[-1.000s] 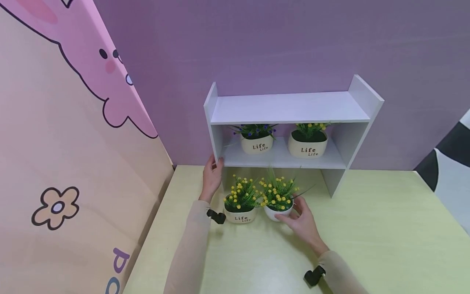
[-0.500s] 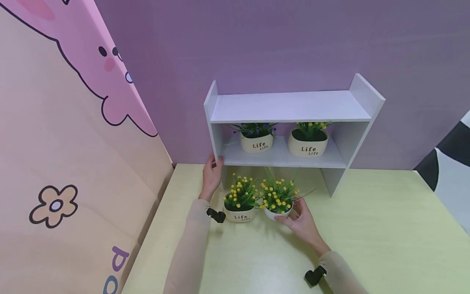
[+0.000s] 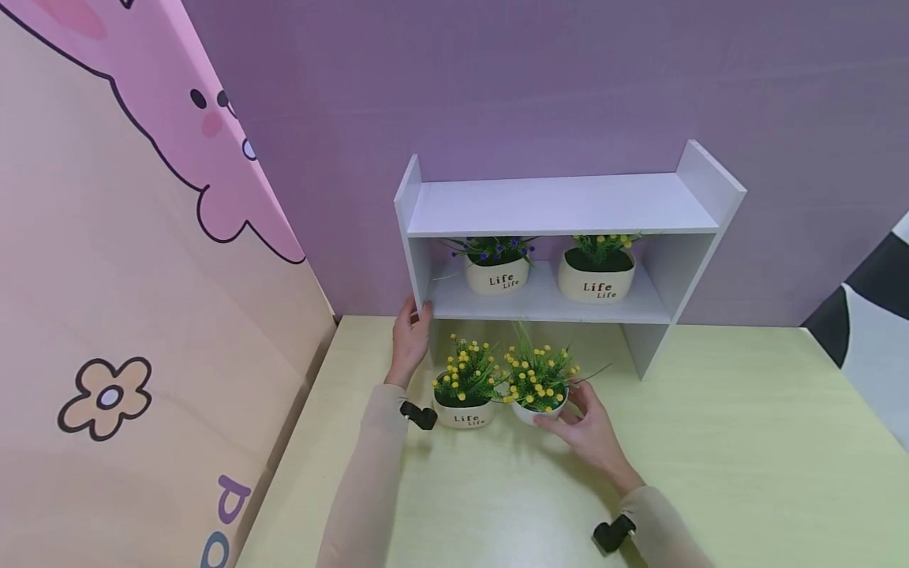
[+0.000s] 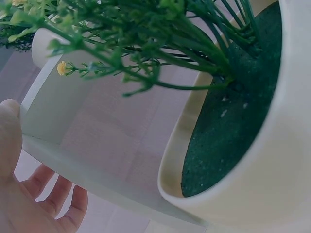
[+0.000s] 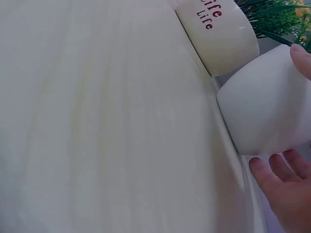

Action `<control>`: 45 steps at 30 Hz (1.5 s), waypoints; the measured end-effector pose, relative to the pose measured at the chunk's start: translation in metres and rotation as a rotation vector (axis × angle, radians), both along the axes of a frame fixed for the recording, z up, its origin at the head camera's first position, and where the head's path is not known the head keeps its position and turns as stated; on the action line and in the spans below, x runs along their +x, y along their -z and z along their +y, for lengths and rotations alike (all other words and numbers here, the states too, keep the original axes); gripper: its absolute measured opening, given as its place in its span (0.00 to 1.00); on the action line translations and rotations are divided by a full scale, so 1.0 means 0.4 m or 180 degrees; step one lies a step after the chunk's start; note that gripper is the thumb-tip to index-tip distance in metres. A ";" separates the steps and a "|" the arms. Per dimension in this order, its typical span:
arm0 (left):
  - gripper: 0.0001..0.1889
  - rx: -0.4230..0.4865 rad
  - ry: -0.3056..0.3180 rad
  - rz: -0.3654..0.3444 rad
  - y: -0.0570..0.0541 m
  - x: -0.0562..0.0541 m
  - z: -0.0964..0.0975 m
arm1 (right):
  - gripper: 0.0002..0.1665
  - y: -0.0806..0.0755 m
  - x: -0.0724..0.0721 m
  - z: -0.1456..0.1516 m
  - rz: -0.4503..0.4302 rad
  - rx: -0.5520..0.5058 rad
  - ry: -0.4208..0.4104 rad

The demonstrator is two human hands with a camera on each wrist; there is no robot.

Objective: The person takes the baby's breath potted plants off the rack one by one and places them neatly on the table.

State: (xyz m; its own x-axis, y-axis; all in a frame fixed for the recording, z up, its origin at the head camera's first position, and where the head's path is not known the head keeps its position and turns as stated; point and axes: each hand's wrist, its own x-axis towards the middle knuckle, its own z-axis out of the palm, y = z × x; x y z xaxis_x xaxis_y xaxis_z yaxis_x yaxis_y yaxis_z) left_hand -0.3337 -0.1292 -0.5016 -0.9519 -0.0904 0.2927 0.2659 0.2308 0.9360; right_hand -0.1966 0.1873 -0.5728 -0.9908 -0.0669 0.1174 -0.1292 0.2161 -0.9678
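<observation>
My left hand holds the lower left side panel of a white two-tier shelf; in the left wrist view the thumb and fingers lie on opposite sides of the panel. My right hand holds a round white potted plant with yellow flowers, thumb on one side and fingers on the other. The right wrist view shows the white pot's smooth wall with its base at the tabletop. Close at its left stands a cream potted plant marked "Life", also yellow-flowered.
On the shelf's middle board stand a cream potted plant with blue flowers and another with yellow flowers. The shelf stands on a pale wooden table against a purple wall. A decorated wall bounds the left side.
Both hands keep their holds and the plants stay in place. The right wrist has shifted very slightly to the right.
</observation>
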 end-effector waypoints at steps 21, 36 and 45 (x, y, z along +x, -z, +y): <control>0.27 0.0022 -0.0033 -0.0012 -0.004 -0.004 0.000 | 0.51 -0.099 0.019 0.025 0.0331 -0.0122 0.0176; 0.28 0.0040 -0.0027 -0.0044 0.000 0.001 0.000 | 0.43 -0.157 0.015 0.027 0.0825 -0.0489 0.0165; 0.27 0.0061 -0.0020 -0.0066 -0.001 0.003 0.000 | 0.38 -0.184 0.014 0.046 0.0913 -0.0370 0.0301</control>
State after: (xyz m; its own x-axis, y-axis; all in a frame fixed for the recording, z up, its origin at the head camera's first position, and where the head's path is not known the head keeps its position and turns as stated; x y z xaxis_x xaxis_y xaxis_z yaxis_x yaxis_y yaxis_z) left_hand -0.3326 -0.1291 -0.5011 -0.9571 -0.1018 0.2711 0.2450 0.2143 0.9455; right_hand -0.1909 0.2059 -0.4994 -0.9175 0.0540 0.3941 -0.3848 0.1301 -0.9138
